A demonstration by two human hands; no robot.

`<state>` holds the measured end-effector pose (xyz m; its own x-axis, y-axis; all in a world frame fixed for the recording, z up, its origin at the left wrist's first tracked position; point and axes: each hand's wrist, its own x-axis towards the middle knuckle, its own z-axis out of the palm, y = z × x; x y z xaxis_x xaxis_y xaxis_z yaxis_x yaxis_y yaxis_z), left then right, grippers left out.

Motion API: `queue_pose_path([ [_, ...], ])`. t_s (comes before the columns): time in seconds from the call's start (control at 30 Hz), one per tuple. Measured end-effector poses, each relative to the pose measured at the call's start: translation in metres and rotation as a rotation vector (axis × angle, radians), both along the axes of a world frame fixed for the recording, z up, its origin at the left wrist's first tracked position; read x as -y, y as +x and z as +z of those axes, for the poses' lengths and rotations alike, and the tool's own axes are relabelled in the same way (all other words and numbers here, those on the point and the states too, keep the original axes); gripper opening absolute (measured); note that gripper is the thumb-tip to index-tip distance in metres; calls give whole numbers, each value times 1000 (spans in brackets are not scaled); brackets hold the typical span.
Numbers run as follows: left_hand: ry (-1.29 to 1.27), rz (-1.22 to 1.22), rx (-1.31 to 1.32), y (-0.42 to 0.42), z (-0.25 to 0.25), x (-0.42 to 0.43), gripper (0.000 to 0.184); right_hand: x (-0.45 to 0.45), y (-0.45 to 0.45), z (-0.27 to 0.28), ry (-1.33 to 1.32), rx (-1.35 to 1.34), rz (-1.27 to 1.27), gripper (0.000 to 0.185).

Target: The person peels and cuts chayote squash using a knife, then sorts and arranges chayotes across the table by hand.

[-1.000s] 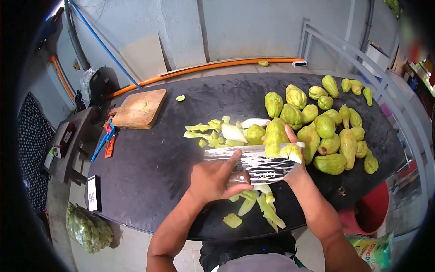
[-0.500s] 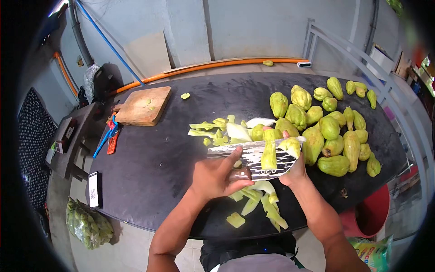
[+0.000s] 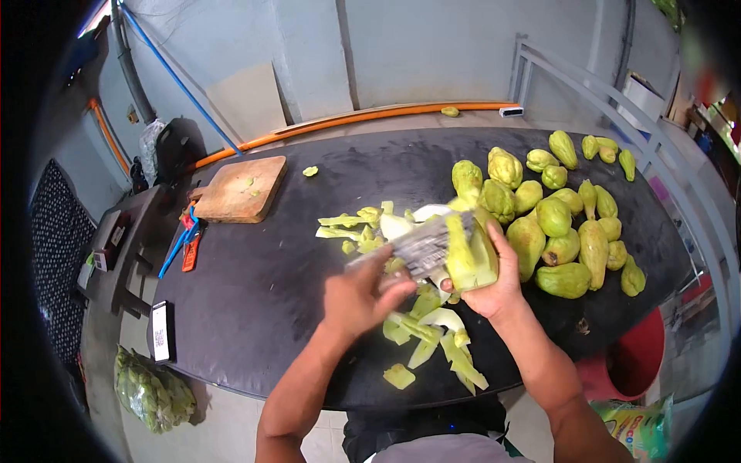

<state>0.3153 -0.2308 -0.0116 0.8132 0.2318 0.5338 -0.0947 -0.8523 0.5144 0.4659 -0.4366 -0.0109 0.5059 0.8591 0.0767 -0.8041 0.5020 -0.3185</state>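
Note:
My left hand (image 3: 353, 302) is closed around the handle of a wide cleaver (image 3: 424, 248), whose blade is smeared by motion and points to the right. In my right hand (image 3: 503, 287) is a partly peeled chayote (image 3: 480, 266), pale green where it is cut. The blade lies against or just in front of its left side; exact contact is blurred. A yellow-green strip of peel (image 3: 458, 241) hangs over the blade's right end. Cut peelings (image 3: 423, 330) lie below my hands, and more peelings (image 3: 349, 224) lie behind the cleaver.
Many whole chayotes (image 3: 563, 282) cover the table's right side. A wooden cutting board (image 3: 243, 185) lies at the back left, near a blue-handled tool (image 3: 179, 245). A phone-like device (image 3: 160, 332) sits at the left edge of the black table (image 3: 239, 309). A red bucket (image 3: 634, 359) stands below right.
The cleaver, earlier flat with its face up over the chayote, has tilted and shifted left. My right hand has turned, bringing the chayote's cut side into view.

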Motion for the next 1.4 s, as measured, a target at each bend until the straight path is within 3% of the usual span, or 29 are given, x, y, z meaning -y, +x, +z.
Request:
queue_pose_path([
  [0.03, 34, -52, 20, 0, 1, 10, 75, -7, -3, -5, -175, -105, -179, 47],
  [0.1, 168, -156, 122, 0, 9, 28, 86, -11, 0, -37, -25, 140, -170, 51],
  [0.17, 309, -221, 219, 3, 8, 35, 90, 1, -3, -39, 332, -216, 129, 54],
  [0.23, 379, -277, 284, 5, 7, 43, 93, -2, -7, -46, -58, 103, -280, 57],
  [0.33, 422, -278, 325, 8, 5, 49, 92, -7, -2, -35, -163, -216, -252, 60],
  [0.5, 450, -260, 321, 6, 2, 49, 91, -8, -2, -36, -162, -239, -244, 56],
  [0.67, 460, -221, 256, 5, 10, 38, 94, -3, -15, -33, -73, -68, -263, 53],
  [0.73, 440, -198, 280, 5, 9, 29, 95, -6, -16, -15, -95, -215, -229, 57],
  [0.87, 379, -235, 285, 2, 8, 26, 97, -5, -11, -9, -54, -241, -149, 55],
  [0.93, 336, -277, 293, 2, 9, 31, 97, -7, -9, -7, -279, 12, -296, 54],
  [1.0, 344, -300, 260, -1, 14, 35, 97, -5, -18, 4, -334, 101, -287, 54],
  [1.13, 336, -305, 243, -3, 16, 30, 96, -4, -11, -1, -260, 168, -227, 53],
  [1.23, 299, -245, 245, 0, 10, 14, 93, -13, -13, -12, 16, 3, -175, 53],
  [1.33, 267, -267, 286, 1, 6, 14, 92, -12, -11, -13, -77, 108, -207, 52],
  [1.4, 286, -269, 246, -4, 10, 17, 91, -15, -14, -8, -92, 20, -285, 53],
])
